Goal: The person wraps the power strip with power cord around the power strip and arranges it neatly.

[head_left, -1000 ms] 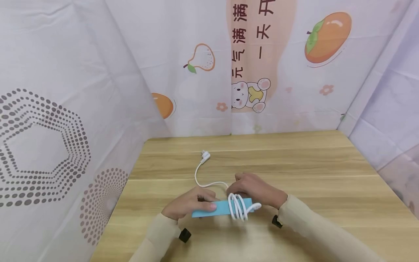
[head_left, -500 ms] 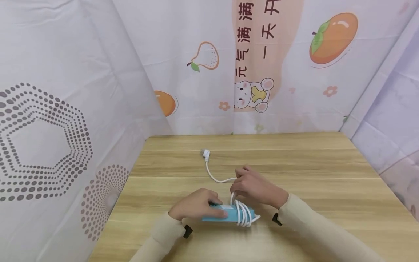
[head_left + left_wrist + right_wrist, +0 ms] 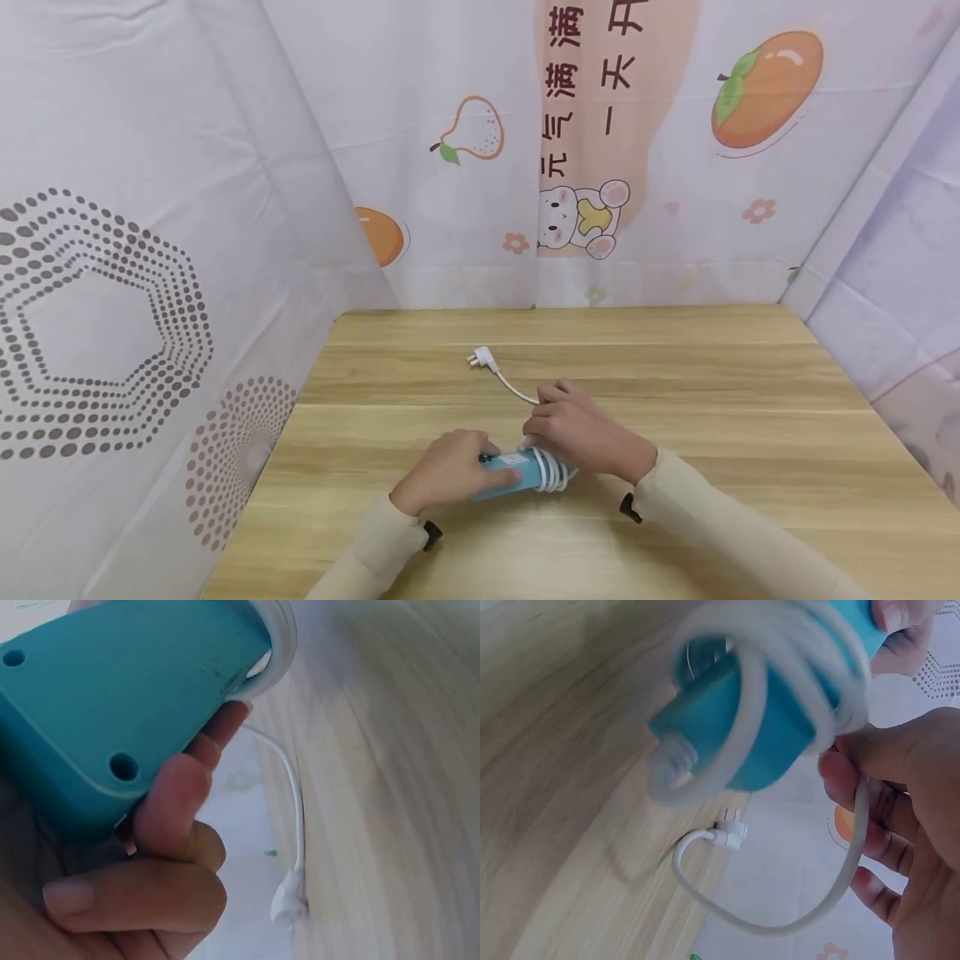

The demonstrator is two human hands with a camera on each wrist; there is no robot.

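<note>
A blue power strip (image 3: pixel 517 473) is gripped at its left end by the left hand (image 3: pixel 450 471), thumb on the near face. White cord (image 3: pixel 551 471) loops several times around its right end. The right hand (image 3: pixel 588 433) pinches the cord at the strip's far side; in the right wrist view the cord (image 3: pixel 847 870) passes between its thumb and fingers. A white plug (image 3: pixel 483 358) lies on the table beyond both hands, joined to the cord. Two round holes show in the strip's surface (image 3: pixel 127 690) in the left wrist view.
The wood-grain table (image 3: pixel 675 358) spreads around the hands. White curtains with printed fruit and dotted patterns (image 3: pixel 420 208) stand behind it and at both sides.
The loose cord between plug and right hand has become shorter, and the plug has turned and shifted slightly right. The strip has moved and tilted, its right end now closer to the right hand.
</note>
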